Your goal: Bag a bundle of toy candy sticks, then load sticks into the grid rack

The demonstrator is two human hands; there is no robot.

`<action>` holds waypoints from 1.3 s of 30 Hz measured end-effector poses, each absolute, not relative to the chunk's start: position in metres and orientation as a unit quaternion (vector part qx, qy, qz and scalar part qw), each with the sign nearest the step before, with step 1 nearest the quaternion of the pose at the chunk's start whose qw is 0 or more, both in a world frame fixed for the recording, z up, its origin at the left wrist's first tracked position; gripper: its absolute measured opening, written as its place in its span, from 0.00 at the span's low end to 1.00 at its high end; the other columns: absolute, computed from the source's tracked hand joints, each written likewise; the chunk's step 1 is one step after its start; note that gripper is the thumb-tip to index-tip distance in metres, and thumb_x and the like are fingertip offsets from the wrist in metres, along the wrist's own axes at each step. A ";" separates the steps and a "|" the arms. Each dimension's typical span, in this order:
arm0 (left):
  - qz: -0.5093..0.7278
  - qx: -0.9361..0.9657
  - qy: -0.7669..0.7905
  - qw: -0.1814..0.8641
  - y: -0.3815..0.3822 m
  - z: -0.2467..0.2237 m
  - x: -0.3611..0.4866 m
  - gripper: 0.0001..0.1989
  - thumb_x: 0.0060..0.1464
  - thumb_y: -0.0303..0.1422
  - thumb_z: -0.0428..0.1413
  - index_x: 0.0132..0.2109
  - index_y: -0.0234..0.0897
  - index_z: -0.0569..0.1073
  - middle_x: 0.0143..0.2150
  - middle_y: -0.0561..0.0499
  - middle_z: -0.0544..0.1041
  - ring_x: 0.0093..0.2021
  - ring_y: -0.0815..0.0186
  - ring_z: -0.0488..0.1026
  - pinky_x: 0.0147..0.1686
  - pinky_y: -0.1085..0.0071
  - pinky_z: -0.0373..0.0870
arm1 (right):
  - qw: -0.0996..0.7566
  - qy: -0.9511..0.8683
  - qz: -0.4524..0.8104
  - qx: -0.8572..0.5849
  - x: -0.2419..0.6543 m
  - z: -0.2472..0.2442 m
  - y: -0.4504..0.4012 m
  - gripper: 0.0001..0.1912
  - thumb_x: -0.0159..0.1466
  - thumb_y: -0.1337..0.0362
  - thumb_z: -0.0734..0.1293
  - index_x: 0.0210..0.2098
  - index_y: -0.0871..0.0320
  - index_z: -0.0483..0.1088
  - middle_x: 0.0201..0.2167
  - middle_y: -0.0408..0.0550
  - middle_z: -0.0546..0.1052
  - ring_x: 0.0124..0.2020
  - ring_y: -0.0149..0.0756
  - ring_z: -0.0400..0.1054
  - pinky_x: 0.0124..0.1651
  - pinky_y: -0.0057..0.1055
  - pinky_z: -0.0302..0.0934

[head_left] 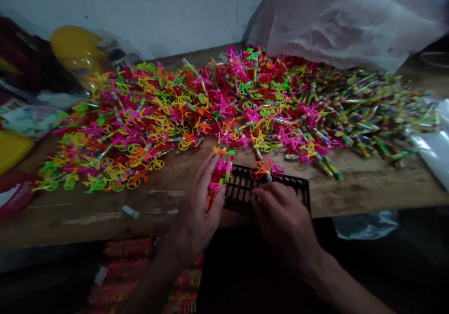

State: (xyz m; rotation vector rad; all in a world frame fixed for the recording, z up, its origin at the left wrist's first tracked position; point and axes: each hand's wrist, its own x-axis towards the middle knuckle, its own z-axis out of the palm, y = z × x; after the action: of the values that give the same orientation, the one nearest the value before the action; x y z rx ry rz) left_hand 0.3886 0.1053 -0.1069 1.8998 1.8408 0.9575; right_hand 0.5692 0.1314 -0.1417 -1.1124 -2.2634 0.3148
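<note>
A black slotted rack (pixel 242 193) lies at the table's front edge. At its left end, my left hand (pixel 199 208) is curled around a bunch of small pink, green and orange plastic toys (pixel 220 171), with thumb and fingers on either side. Whether these toys stand in the rack's slots is hidden. My right hand (pixel 282 206) is over the rack's right half, fingers closed in a pinch. At its fingertips is a toy tube (pixel 268 175) with orange and pink plastic parts; its lower end is hidden by the fingers.
Beyond the rack spreads a large heap of bright plastic toys (pixel 168 113), with patterned tubes (pixel 365 113) on the right. A clear plastic bag (pixel 336 19) is behind. A yellow container (pixel 75 54) stands back left. Packed toys (pixel 122 272) are below the table edge.
</note>
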 end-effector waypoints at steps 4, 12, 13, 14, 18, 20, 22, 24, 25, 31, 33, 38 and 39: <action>0.341 0.653 0.659 0.155 0.105 -0.104 0.393 0.27 0.59 0.28 0.48 0.65 0.40 0.54 0.67 0.50 0.54 0.66 0.63 0.51 0.66 0.62 0.49 | 0.223 -0.818 0.030 -0.529 0.597 -0.142 0.151 0.12 0.62 0.55 0.65 0.37 0.58 0.67 0.34 0.49 0.71 0.32 0.37 0.64 0.34 0.33 0.54; 0.346 0.666 0.646 0.141 0.111 -0.107 0.395 0.27 0.59 0.27 0.48 0.65 0.40 0.54 0.67 0.47 0.55 0.66 0.61 0.51 0.65 0.58 0.51 | 0.179 -0.824 0.024 -0.538 0.589 -0.151 0.174 0.09 0.63 0.60 0.63 0.30 0.58 0.68 0.31 0.50 0.70 0.31 0.38 0.63 0.32 0.34 0.52; 0.351 0.670 0.640 0.137 0.111 -0.108 0.394 0.27 0.59 0.27 0.48 0.64 0.40 0.54 0.66 0.47 0.56 0.66 0.61 0.51 0.65 0.57 0.51 | 0.177 -0.821 0.042 -0.541 0.592 -0.149 0.176 0.10 0.63 0.61 0.63 0.27 0.58 0.68 0.30 0.49 0.70 0.29 0.36 0.63 0.30 0.33 0.51; 0.354 0.673 0.635 0.137 0.112 -0.109 0.394 0.27 0.58 0.26 0.48 0.64 0.39 0.54 0.66 0.47 0.56 0.66 0.61 0.51 0.65 0.57 0.51 | 0.178 -0.819 0.061 -0.543 0.595 -0.148 0.178 0.10 0.62 0.61 0.63 0.26 0.58 0.69 0.28 0.49 0.69 0.27 0.35 0.62 0.29 0.32 0.50; 0.350 0.673 0.633 0.155 0.112 -0.107 0.393 0.28 0.59 0.28 0.49 0.65 0.38 0.52 0.67 0.46 0.54 0.67 0.62 0.50 0.65 0.58 0.49 | 0.246 -0.824 0.130 -0.493 0.604 -0.139 0.175 0.08 0.62 0.64 0.63 0.27 0.58 0.71 0.28 0.47 0.70 0.27 0.33 0.63 0.28 0.31 0.53; 0.338 0.669 0.642 0.159 0.111 -0.102 0.393 0.27 0.60 0.31 0.49 0.65 0.38 0.52 0.67 0.46 0.53 0.67 0.62 0.49 0.65 0.58 0.49 | 0.286 -0.833 0.168 -0.443 0.600 -0.135 0.166 0.06 0.62 0.66 0.62 0.31 0.58 0.71 0.29 0.47 0.70 0.28 0.32 0.64 0.29 0.29 0.56; 0.326 0.661 0.658 0.155 0.110 -0.097 0.393 0.26 0.61 0.34 0.48 0.64 0.38 0.54 0.67 0.46 0.53 0.67 0.62 0.48 0.65 0.59 0.50 | 0.314 -0.837 0.201 -0.400 0.590 -0.134 0.155 0.05 0.62 0.68 0.62 0.36 0.58 0.70 0.30 0.47 0.71 0.30 0.32 0.66 0.32 0.28 0.59; 0.329 0.649 0.671 0.145 0.109 -0.093 0.392 0.24 0.62 0.34 0.47 0.64 0.38 0.55 0.67 0.46 0.53 0.68 0.61 0.48 0.65 0.58 0.51 | 0.344 -0.831 0.227 -0.373 0.575 -0.137 0.147 0.07 0.62 0.69 0.61 0.39 0.58 0.68 0.31 0.47 0.73 0.31 0.32 0.67 0.34 0.28 0.60; 0.336 0.644 0.671 0.147 0.108 -0.093 0.391 0.24 0.62 0.34 0.47 0.64 0.38 0.55 0.67 0.46 0.53 0.67 0.61 0.48 0.65 0.57 0.51 | 0.361 -0.824 0.234 -0.368 0.568 -0.140 0.144 0.08 0.62 0.70 0.61 0.40 0.58 0.68 0.32 0.46 0.74 0.32 0.33 0.67 0.35 0.29 0.61; 0.385 0.609 0.658 0.221 0.109 -0.104 0.391 0.23 0.64 0.34 0.44 0.64 0.42 0.53 0.67 0.50 0.55 0.66 0.63 0.51 0.65 0.60 0.51 | 0.385 -0.808 0.223 -0.387 0.538 -0.162 0.143 0.09 0.60 0.70 0.61 0.39 0.57 0.69 0.31 0.46 0.76 0.32 0.36 0.67 0.38 0.35 0.58; 0.389 0.605 0.660 0.217 0.109 -0.107 0.391 0.23 0.64 0.35 0.44 0.64 0.42 0.53 0.67 0.50 0.55 0.66 0.63 0.51 0.65 0.61 0.51 | 0.379 -0.813 0.223 -0.383 0.537 -0.165 0.142 0.08 0.60 0.71 0.60 0.37 0.58 0.69 0.30 0.46 0.75 0.32 0.36 0.67 0.38 0.35 0.57; 0.357 0.628 0.662 0.200 0.109 -0.104 0.386 0.23 0.64 0.35 0.43 0.65 0.44 0.53 0.69 0.52 0.48 0.68 0.61 0.47 0.66 0.60 0.49 | 0.384 -0.825 0.201 -0.362 0.537 -0.165 0.136 0.11 0.58 0.75 0.59 0.38 0.58 0.66 0.32 0.49 0.74 0.36 0.39 0.67 0.35 0.33 0.59; 0.342 0.636 0.666 0.189 0.109 -0.102 0.384 0.23 0.64 0.34 0.44 0.65 0.45 0.53 0.70 0.53 0.44 0.68 0.60 0.45 0.66 0.58 0.48 | 0.387 -0.824 0.202 -0.360 0.537 -0.165 0.135 0.12 0.57 0.75 0.59 0.39 0.58 0.66 0.32 0.49 0.74 0.36 0.39 0.67 0.35 0.34 0.59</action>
State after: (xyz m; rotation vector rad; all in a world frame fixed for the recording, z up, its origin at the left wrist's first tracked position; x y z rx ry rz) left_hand 0.3840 0.1091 -0.1020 1.7873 1.8718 0.9614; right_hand 0.5369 0.1355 -0.1650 -0.9168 -2.0978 0.5130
